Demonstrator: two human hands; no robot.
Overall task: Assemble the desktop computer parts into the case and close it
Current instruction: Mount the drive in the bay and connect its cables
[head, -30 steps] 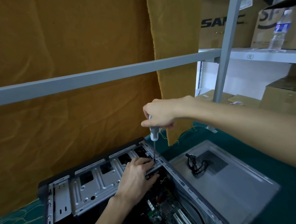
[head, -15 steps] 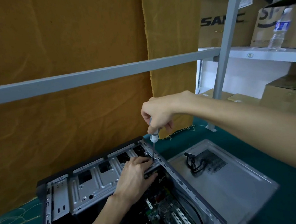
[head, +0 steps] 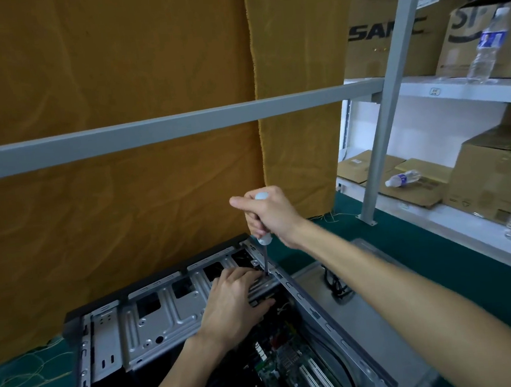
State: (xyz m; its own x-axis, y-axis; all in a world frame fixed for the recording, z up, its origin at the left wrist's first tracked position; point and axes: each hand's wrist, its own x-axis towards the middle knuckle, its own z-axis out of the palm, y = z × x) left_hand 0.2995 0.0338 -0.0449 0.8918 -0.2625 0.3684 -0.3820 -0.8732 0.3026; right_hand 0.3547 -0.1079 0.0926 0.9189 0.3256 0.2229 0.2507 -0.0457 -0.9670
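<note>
Open grey computer case lies lower centre (motherboard exposed inside); its side panel lies flat just right

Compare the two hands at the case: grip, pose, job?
The right hand grips the screwdriver upright, raised above the case; the left hand lies low on the drive bracket, fingers at the tool's tip. Right drives; left apparently steadies. Both bare, both working at one spot.
</note>
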